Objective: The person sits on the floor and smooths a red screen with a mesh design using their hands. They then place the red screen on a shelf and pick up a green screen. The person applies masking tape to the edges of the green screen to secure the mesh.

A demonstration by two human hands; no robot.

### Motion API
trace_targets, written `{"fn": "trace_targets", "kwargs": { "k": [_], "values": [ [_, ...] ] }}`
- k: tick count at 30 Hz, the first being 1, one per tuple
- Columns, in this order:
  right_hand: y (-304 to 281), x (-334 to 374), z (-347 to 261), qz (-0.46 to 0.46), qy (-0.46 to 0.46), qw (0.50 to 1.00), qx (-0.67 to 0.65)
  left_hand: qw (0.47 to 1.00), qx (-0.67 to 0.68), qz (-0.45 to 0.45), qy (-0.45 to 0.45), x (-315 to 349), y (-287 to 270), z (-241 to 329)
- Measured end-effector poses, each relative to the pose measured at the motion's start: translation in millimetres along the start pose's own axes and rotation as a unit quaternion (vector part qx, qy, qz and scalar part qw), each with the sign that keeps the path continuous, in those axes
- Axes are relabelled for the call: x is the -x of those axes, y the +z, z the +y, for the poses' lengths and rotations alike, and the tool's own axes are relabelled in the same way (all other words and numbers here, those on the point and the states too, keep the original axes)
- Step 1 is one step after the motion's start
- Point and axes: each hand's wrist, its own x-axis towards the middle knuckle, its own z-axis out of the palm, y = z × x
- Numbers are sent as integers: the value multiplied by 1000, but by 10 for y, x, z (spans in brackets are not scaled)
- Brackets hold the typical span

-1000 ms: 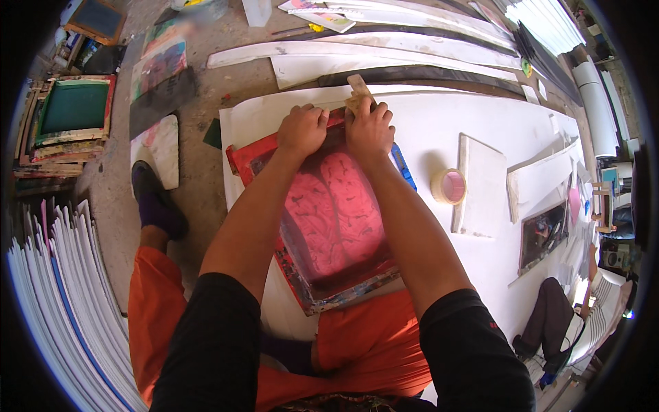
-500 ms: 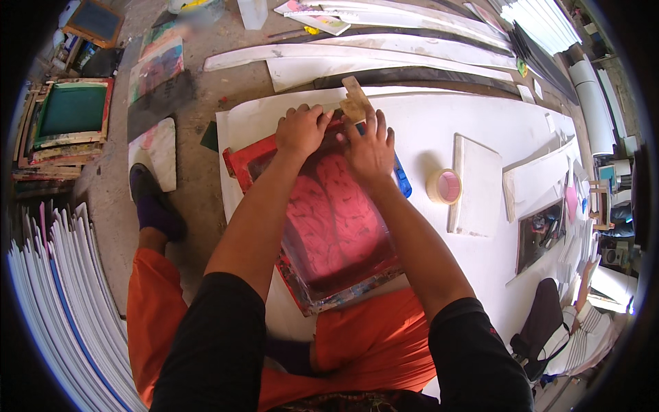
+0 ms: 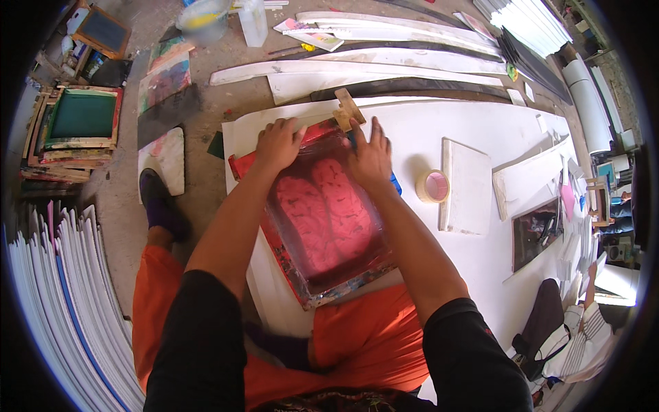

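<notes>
left hand [image 3: 278, 147]: on the red frame [image 3: 322, 129], can't tell if clamped tbh
right hand [image 3: 371, 161]: fingers apart
wood bit [image 3: 348, 108]: by right fingertips
tape roll [image 3: 423, 187]: right of both

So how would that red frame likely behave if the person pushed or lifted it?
The red frame would probably stay stiff, since its visible sides look like solid, straight bars. Its broad, rectangular outline makes rolling unlikely. The pink panel inside might feel slick, judging by the glossy film around it, though I can't tell whether it's wet.
</notes>
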Motion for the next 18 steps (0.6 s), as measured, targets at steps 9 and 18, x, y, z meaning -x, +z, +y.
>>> {"fn": "trace_targets", "kwargs": {
  "k": [9, 18],
  "values": [
    [-379, 308, 85, -163, -116, 946, 255, 949, -133, 3, 285, 1532, -626, -436],
    [-86, 212, -6, -171, -179, 919, 307, 952, -124, -8, 281, 1578, -562, -428]
  ]
}}
